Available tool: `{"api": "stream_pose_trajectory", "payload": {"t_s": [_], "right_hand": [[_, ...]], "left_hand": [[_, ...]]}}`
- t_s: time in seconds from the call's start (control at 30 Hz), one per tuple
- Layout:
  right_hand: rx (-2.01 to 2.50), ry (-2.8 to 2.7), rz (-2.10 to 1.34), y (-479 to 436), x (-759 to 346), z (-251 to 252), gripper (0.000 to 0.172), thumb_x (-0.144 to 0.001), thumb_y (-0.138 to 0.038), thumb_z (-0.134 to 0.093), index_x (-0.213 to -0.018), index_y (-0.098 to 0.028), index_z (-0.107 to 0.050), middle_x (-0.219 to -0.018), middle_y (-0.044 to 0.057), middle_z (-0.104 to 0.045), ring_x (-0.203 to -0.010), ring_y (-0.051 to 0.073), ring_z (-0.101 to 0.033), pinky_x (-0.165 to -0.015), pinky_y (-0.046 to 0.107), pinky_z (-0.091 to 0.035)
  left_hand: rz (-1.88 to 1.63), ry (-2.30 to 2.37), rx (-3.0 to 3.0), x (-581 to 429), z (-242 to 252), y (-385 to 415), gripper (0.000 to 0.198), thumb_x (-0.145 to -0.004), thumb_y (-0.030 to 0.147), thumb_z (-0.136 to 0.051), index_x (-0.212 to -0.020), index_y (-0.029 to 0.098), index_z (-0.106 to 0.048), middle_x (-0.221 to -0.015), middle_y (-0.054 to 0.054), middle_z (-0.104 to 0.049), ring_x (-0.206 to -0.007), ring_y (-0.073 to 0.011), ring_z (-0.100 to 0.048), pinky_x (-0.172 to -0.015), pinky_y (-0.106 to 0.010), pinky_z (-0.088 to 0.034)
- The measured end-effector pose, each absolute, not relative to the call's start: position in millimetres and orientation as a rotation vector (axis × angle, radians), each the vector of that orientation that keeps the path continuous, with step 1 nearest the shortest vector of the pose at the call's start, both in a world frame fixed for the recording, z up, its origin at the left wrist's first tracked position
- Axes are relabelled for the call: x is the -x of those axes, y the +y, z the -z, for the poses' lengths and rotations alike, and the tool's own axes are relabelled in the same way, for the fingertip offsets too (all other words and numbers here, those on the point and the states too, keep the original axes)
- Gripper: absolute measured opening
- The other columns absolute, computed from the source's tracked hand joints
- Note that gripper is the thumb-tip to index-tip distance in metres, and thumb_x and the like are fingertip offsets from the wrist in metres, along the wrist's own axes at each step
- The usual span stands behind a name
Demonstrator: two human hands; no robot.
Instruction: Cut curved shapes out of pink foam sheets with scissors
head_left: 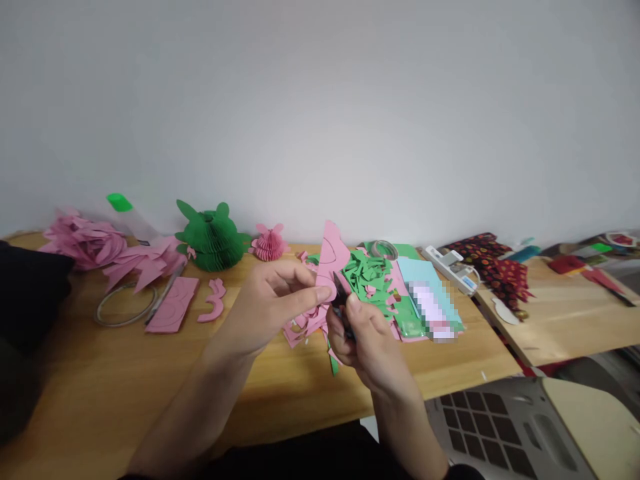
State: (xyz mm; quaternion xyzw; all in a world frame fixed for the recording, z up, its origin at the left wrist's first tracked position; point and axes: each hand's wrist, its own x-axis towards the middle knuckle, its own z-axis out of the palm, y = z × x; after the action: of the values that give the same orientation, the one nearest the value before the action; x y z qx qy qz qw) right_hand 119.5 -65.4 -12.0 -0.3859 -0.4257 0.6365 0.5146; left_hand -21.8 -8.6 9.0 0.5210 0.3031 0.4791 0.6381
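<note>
My left hand (280, 300) pinches a piece of pink paper (331, 250) with curved outlines drawn on it, held up over the table. Closed around the handles of dark scissors (341, 293), my right hand (365, 333) keeps the blades against the paper's right edge. Below and behind the hands lie pink paper scraps (307, 325) and a heap of green paper scraps (369, 277). To the left rest a pink sheet with drawn curves (173, 305) and a cut pink curved piece (215, 301).
A green honeycomb paper figure (213, 240) and a smaller pink one (269, 243) stand near the wall. Pink paper strips (85, 240) and a cable loop (125, 307) are at left. At right are a tape roll (384, 250), light blue paper (430, 280) and a power strip (453, 269).
</note>
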Motion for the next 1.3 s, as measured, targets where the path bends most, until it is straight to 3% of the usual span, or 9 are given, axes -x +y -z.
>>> {"api": "stream_pose_trajectory", "payload": {"t_s": [0.23, 0.67, 0.87, 1.1, 1.3], "right_hand": [[0.954, -1.083, -1.524, -66.7, -120.5, 12.1, 0.049, -0.089, -0.059, -0.052, -0.06, -0.021, -0.044, -0.047, -0.01, -0.027, -0.038, 0.006, -0.014, -0.034, 0.021, -0.011], [1.102, -0.855, -1.627, -46.0, -131.1, 26.1, 0.057, -0.072, -0.072, -0.062, -0.062, -0.018, -0.047, -0.043, -0.013, -0.024, -0.036, 0.003, -0.01, -0.033, 0.017, -0.005], [1.091, -0.824, -1.674, -34.6, -135.2, 42.7, 0.058, -0.072, -0.072, -0.062, -0.059, -0.018, -0.047, -0.04, -0.013, -0.026, -0.034, 0.002, -0.011, -0.032, 0.018, -0.006], [1.207, -0.829, -1.81, -25.7, -136.7, 85.7, 0.059, -0.071, -0.075, -0.061, -0.058, -0.019, -0.048, -0.038, -0.012, -0.027, -0.032, 0.003, -0.012, -0.031, 0.02, -0.004], [1.239, -0.816, -1.909, -24.0, -154.3, 109.7, 0.06, -0.068, -0.077, -0.061, -0.056, -0.02, -0.047, -0.038, -0.012, -0.026, -0.032, 0.003, -0.011, -0.031, 0.02, -0.003]], "left_hand": [[-1.079, 0.683, -1.221, 25.9, -10.3, -9.0, 0.019, -0.067, 0.017, -0.075, -0.054, 0.016, -0.062, -0.056, 0.002, -0.059, -0.053, -0.0085, -0.051, -0.051, -0.021, -0.04], [-1.048, 0.783, -1.105, 11.4, 21.5, 20.7, 0.015, -0.067, 0.02, -0.077, -0.06, 0.015, -0.066, -0.058, 0.002, -0.061, -0.056, -0.0088, -0.052, -0.056, -0.022, -0.04], [-1.043, 0.854, -0.949, 3.5, 30.0, 23.3, 0.015, -0.063, 0.02, -0.079, -0.059, 0.013, -0.066, -0.058, 0.002, -0.063, -0.058, -0.0089, -0.054, -0.059, -0.022, -0.042], [-1.095, 0.97, -0.632, 5.1, 71.8, 19.8, 0.019, -0.054, 0.018, -0.083, -0.06, 0.013, -0.066, -0.06, 0.001, -0.066, -0.059, -0.0092, -0.059, -0.063, -0.022, -0.047], [-1.14, 1.033, -0.491, 7.0, 105.6, 20.6, 0.022, -0.051, 0.018, -0.084, -0.06, 0.015, -0.064, -0.061, 0.002, -0.066, -0.059, -0.0073, -0.059, -0.059, -0.018, -0.045]]}}
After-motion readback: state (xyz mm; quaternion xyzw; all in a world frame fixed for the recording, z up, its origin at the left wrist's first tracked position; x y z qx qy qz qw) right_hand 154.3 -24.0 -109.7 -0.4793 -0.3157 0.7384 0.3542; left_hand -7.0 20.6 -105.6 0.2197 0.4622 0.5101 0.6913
